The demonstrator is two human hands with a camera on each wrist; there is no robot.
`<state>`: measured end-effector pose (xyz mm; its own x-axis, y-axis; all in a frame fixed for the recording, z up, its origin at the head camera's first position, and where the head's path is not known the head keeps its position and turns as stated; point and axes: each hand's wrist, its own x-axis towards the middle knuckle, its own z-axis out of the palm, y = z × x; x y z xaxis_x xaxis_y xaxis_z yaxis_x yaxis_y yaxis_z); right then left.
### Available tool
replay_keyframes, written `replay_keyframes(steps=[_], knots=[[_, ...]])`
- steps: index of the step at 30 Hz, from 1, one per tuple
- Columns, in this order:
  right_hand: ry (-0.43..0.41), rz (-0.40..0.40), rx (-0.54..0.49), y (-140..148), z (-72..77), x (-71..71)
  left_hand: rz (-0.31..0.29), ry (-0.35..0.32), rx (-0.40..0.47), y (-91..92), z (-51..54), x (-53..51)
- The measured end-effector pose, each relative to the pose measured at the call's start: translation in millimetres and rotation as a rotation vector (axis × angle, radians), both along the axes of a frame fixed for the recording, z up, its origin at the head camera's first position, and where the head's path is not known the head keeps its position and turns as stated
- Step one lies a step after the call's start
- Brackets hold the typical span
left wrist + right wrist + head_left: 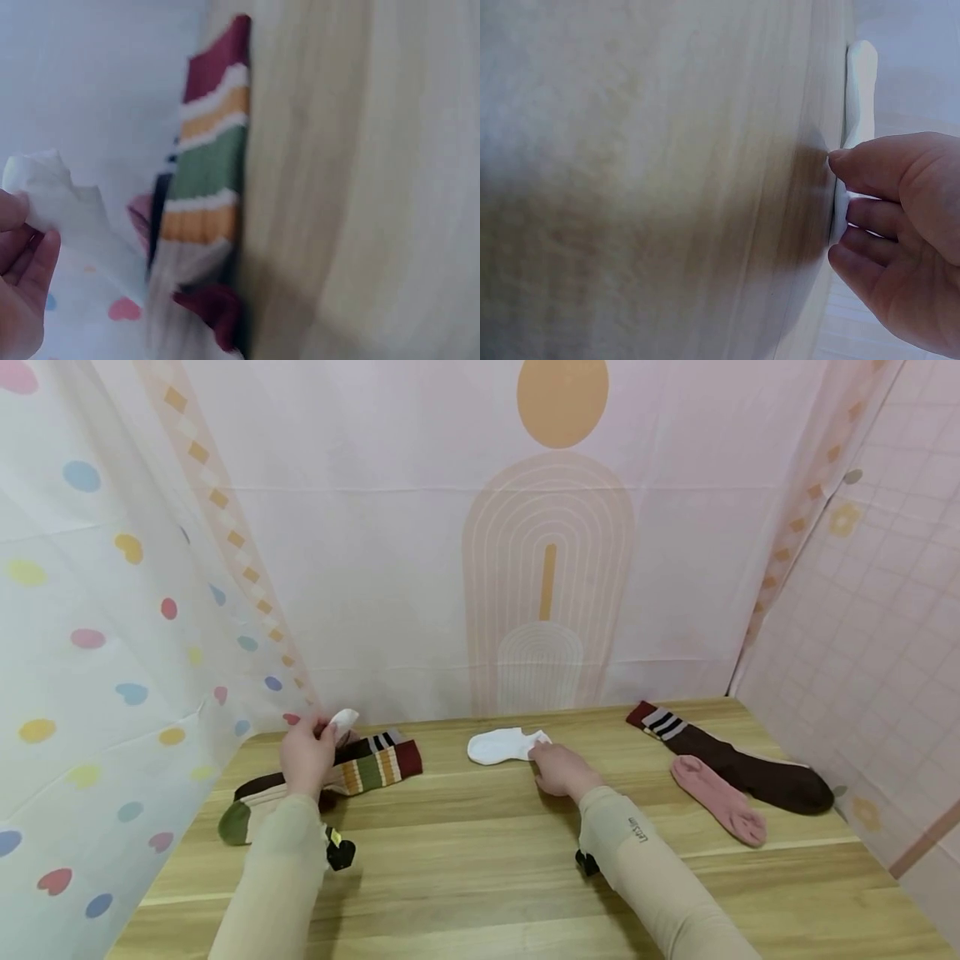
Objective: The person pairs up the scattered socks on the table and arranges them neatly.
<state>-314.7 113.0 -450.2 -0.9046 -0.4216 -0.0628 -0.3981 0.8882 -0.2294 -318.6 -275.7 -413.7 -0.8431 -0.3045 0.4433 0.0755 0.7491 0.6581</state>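
My left hand pinches a white sock by one end, above the socks at the table's left. Beneath it lie a striped sock with a green toe and a maroon cuff, and a dark sock with grey and black bands. A bit of maroon fabric shows against the striped sock in the left wrist view. Mid-table, a second white sock lies flat near the back edge. My right hand holds its cuff end between thumb and fingers, which partly cover it.
On the right of the wooden table lie a dark brown sock with a striped cuff and a pink sock, which touch. Printed curtains rise behind the table and along both sides.
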Motion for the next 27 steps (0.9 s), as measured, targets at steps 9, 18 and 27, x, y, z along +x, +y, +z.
replay_keyframes(steps=[9, 18, 27], knots=[[-0.006, 0.004, 0.004, 1, -0.5, -1.2, -0.032, -0.016, 0.109, 14.2, 22.0, 6.2], [-0.006, 0.009, 0.010, 0, -0.7, -0.7, -0.078, -0.033, 0.171, 25.3, 30.0, 12.8], [-0.002, 0.006, 0.000, 1, -1.7, -1.2, -0.225, 0.006, 0.041, 51.2, 19.7, 26.6]])
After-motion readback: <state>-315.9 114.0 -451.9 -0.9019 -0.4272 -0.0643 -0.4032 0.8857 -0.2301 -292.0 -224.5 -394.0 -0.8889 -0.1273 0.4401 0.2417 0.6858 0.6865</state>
